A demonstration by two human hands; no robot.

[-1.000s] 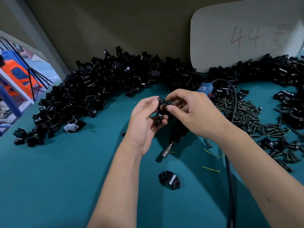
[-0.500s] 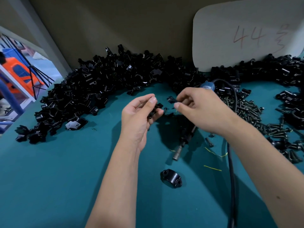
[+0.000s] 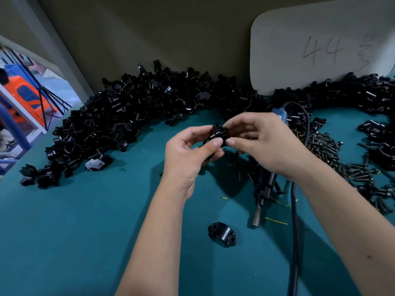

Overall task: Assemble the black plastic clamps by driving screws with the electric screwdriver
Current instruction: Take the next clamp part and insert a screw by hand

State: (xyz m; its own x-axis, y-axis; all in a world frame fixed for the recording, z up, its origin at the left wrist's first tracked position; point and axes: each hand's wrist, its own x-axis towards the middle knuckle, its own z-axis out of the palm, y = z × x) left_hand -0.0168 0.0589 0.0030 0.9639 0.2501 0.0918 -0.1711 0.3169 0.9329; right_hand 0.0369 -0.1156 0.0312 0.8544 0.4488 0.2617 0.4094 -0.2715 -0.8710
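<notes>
Desk: teal desk [image 3: 85,242], wall behind.
Clamp: small black plastic clamp [image 3: 218,135] held above desk centre; probably light, stiff, slick.
Grip: left hand [image 3: 188,154] and right hand [image 3: 263,146] both pinch its sides.
Tool: black electric screwdriver [image 3: 261,189] lies just right.
Room: open foreground; black parts heap [image 3: 128,120] behind.

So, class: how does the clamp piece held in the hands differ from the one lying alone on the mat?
The held clamp piece is raised off the mat, pinched by both hands; the loose clamp piece lies flat, untouched. The held one is partly hidden; the loose one shows both screw holes. Both are glossy black plastic.
</notes>
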